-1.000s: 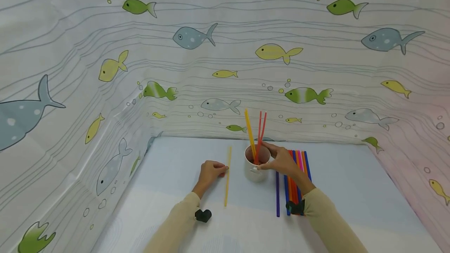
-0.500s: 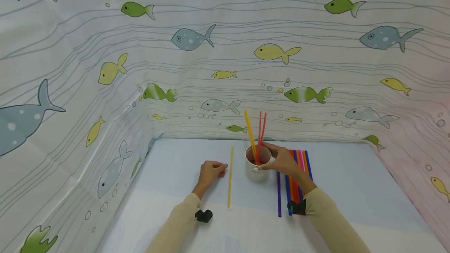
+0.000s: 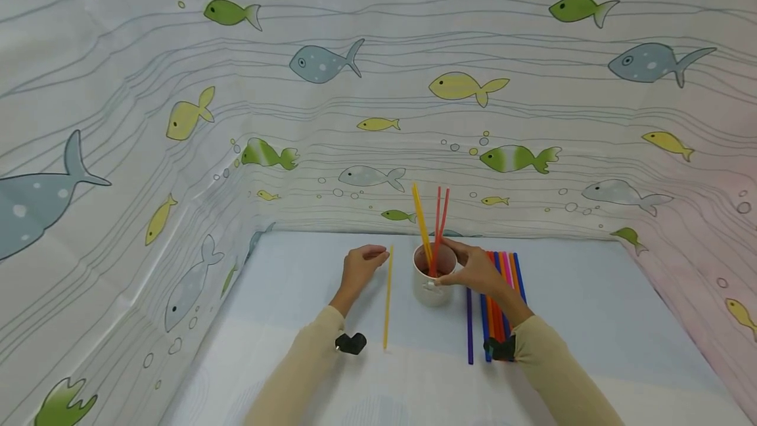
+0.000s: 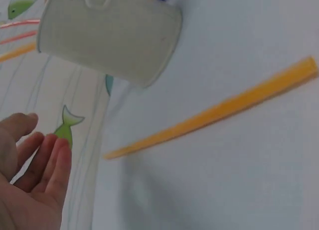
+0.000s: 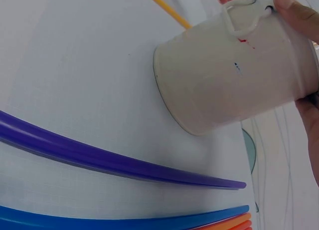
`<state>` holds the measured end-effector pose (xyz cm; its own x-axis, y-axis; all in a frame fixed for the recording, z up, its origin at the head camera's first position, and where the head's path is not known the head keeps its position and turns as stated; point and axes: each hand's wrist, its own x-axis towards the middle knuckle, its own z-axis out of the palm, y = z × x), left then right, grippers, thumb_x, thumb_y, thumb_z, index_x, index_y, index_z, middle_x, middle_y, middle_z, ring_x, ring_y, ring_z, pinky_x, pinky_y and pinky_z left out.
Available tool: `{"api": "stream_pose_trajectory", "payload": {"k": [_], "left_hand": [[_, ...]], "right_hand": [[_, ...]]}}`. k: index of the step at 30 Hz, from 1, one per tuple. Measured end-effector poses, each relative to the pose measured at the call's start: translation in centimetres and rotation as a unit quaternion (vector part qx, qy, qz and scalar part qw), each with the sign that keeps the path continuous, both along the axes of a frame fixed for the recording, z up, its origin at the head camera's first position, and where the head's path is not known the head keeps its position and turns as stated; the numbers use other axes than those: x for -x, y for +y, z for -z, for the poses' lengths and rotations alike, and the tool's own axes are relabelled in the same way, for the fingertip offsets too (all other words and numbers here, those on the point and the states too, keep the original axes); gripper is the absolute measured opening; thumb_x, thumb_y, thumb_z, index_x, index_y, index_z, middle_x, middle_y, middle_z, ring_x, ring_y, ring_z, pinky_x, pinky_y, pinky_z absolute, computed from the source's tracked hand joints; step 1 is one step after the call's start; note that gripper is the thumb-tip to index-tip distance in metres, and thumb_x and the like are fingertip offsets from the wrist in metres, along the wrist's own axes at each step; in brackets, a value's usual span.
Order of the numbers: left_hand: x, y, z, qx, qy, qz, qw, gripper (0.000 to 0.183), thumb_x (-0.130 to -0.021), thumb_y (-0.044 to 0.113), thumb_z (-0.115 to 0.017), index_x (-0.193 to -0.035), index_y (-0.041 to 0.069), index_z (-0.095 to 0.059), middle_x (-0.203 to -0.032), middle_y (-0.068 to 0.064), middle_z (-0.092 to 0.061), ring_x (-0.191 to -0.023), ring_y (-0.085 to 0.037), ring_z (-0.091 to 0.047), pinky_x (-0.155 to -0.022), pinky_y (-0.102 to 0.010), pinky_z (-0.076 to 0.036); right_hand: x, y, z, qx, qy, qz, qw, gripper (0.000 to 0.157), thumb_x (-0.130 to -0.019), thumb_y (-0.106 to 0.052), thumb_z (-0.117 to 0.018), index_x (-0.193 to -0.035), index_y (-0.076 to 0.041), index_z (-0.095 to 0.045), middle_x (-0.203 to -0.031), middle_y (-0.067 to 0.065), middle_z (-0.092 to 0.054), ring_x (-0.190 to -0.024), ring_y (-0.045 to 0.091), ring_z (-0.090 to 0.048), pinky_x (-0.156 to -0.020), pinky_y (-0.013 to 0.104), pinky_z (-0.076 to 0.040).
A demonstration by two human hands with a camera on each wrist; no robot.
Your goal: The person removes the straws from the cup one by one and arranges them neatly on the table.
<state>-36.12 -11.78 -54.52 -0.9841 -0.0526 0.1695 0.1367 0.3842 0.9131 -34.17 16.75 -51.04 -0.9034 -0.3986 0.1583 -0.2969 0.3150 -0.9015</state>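
A small white pail (image 3: 432, 294) with a loop on its side stands upright on the table. Several yellow straws (image 3: 421, 215) and red straws (image 3: 442, 215) lean inside it. My right hand (image 3: 476, 275) grips the pail near its rim, thumb at the front, fingers at the back. One yellow straw (image 3: 388, 301) lies lengthwise to the left of the pail. Close beside its far end is my left hand (image 3: 361, 268); in the left wrist view its fingers (image 4: 57, 175) are loosely bent around nothing, apart from the yellow straw (image 4: 214, 113).
A purple straw (image 3: 470, 327) lies right of the pail. Beyond it, under my right forearm, is a row of several blue, orange, red and pink straws (image 3: 508, 268). Fish-patterned cloth walls (image 3: 378, 150) enclose the table (image 3: 591, 321) at the back and sides.
My left hand has let go of the lying yellow straw and moved away from me, toward the straw's far end. That straw shifted slightly right. My right hand stays on the pail.
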Motion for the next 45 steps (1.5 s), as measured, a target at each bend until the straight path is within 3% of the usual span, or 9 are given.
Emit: {"api": "stream_pose_trajectory", "payload": {"k": [6, 12, 20, 24, 29, 36, 41, 45], "left_hand": [[1.0, 1.6, -2.0, -0.041, 0.028, 0.027, 0.9984, 0.025, -0.085, 0.027, -0.078, -0.106, 0.014, -0.075, -0.096, 0.003, -0.074, -0.089, -0.01, -0.069, -0.078, -0.028, -0.057], [1.6, 3.2, -3.3, -0.095, 0.057, 0.073, 0.9912, 0.033, -0.084, 0.018, -0.079, -0.114, 0.007, -0.071, -0.107, -0.008, -0.072, -0.096, -0.014, -0.069, -0.083, -0.025, -0.057], [1.9, 4.9, -4.0, -0.136, 0.077, 0.101, 0.9825, 0.033, -0.085, 0.011, -0.077, -0.116, 0.002, -0.069, -0.11, -0.012, -0.071, -0.101, -0.024, -0.068, -0.084, -0.026, -0.056], [2.1, 5.8, -4.2, -0.16, 0.06, 0.11, 0.9792, 0.035, -0.086, 0.01, -0.076, -0.118, 0.0, -0.067, -0.112, -0.017, -0.069, -0.104, -0.028, -0.067, -0.086, -0.026, -0.056], [2.4, 6.5, -4.4, -0.202, 0.012, 0.109, 0.9733, 0.035, -0.087, 0.005, -0.073, -0.12, -0.005, -0.064, -0.115, -0.021, -0.067, -0.105, -0.029, -0.067, -0.087, -0.027, -0.055], [2.7, 7.2, -4.6, -0.187, 0.024, 0.059, 0.9802, 0.029, -0.086, 0.009, -0.075, -0.113, 0.0, -0.07, -0.106, -0.011, -0.072, -0.096, -0.019, -0.069, -0.083, -0.027, -0.057], [2.6, 7.8, -4.0, -0.179, 0.017, 0.057, 0.9821, 0.028, -0.084, 0.013, -0.078, -0.11, 0.003, -0.073, -0.103, -0.008, -0.073, -0.094, -0.018, -0.07, -0.083, -0.028, -0.057], [2.8, 8.0, -3.6, -0.189, 0.022, 0.047, 0.9807, 0.024, -0.084, 0.011, -0.078, -0.106, 0.003, -0.074, -0.1, -0.008, -0.073, -0.091, -0.018, -0.07, -0.082, -0.028, -0.057]], "right_hand": [[0.7, 0.3, 1.0, 0.003, 0.0, 0.014, 1.0, 0.096, -0.065, -0.023, -0.093, -0.147, -0.011, -0.044, -0.144, 0.012, -0.048, -0.136, 0.031, -0.041, -0.107, 0.045, -0.037], [0.6, 0.3, 1.0, -0.005, 0.003, 0.017, 1.0, 0.098, -0.062, -0.032, -0.094, -0.146, -0.014, -0.047, -0.143, 0.008, -0.05, -0.134, 0.028, -0.043, -0.106, 0.043, -0.039], [0.7, 0.3, 0.9, -0.008, 0.007, 0.016, 1.0, 0.097, -0.062, -0.03, -0.094, -0.145, -0.012, -0.048, -0.142, 0.007, -0.052, -0.133, 0.027, -0.045, -0.107, 0.042, -0.039], [0.7, 0.3, 0.9, -0.01, 0.012, 0.016, 1.0, 0.097, -0.062, -0.03, -0.094, -0.145, -0.011, -0.047, -0.142, 0.008, -0.051, -0.134, 0.027, -0.044, -0.107, 0.042, -0.038], [0.7, 0.4, 0.9, -0.009, 0.005, 0.023, 1.0, 0.098, -0.06, -0.031, -0.095, -0.144, -0.013, -0.049, -0.142, 0.006, -0.052, -0.132, 0.026, -0.046, -0.107, 0.042, -0.039], [1.0, -0.1, 1.0, 0.014, 0.008, 0.011, 1.0, 0.095, -0.064, -0.025, -0.093, -0.146, -0.016, -0.046, -0.144, 0.006, -0.05, -0.135, 0.026, -0.043, -0.109, 0.044, -0.036], [0.6, 0.1, 1.0, 0.008, 0.0, 0.016, 1.0, 0.095, -0.065, -0.019, -0.093, -0.146, -0.012, -0.045, -0.145, 0.009, -0.048, -0.135, 0.029, -0.041, -0.109, 0.046, -0.035], [-0.4, -0.3, -0.6, -0.003, 0.002, 0.008, 1.0, 0.093, -0.069, -0.016, -0.09, -0.147, -0.006, -0.042, -0.146, 0.014, -0.046, -0.136, 0.033, -0.039, -0.109, 0.048, -0.034]]}}
